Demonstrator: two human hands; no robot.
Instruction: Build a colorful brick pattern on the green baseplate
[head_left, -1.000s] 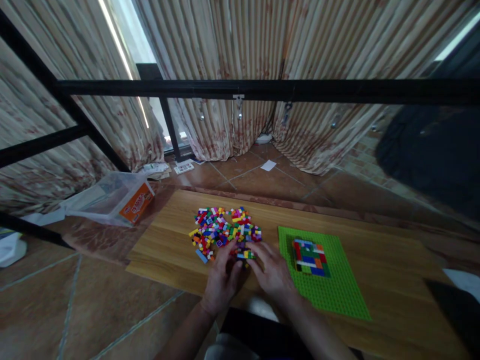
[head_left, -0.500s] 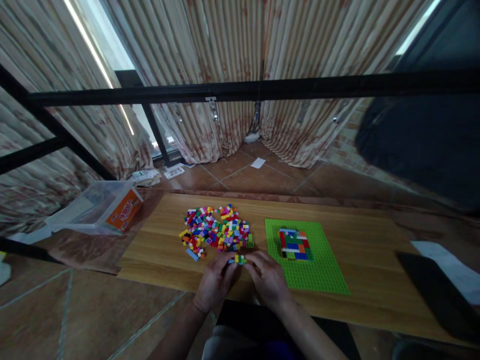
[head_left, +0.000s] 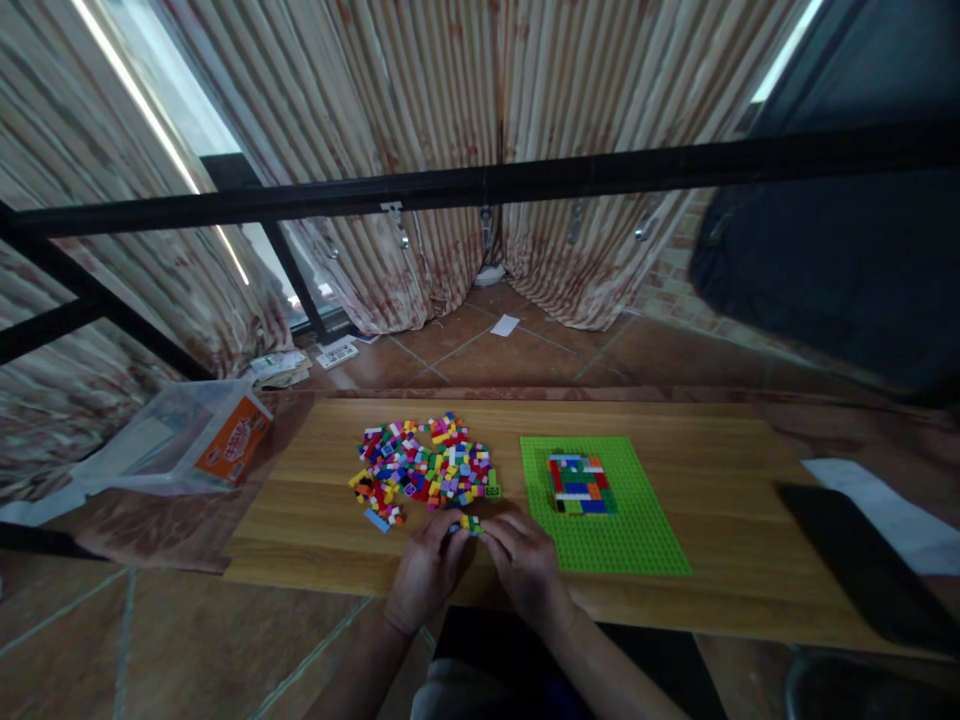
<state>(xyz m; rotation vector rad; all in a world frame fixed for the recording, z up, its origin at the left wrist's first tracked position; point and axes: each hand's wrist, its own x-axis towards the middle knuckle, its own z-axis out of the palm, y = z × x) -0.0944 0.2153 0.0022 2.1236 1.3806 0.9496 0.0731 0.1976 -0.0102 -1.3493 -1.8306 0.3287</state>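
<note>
A pile of small coloured bricks lies on the wooden board. To its right sits a green baseplate with a low block of coloured bricks built on it. My left hand and my right hand meet at the near edge of the pile. Both pinch a small cluster of joined bricks between their fingertips, just above the board.
A clear plastic box with an orange label lies on the floor to the left. A black metal bar crosses in front of the curtains. A dark flat object and white paper lie at the right.
Both hands have drawn back from the pile toward me, holding the small brick cluster. The camera has tilted, so everything sits lower and further left.
</note>
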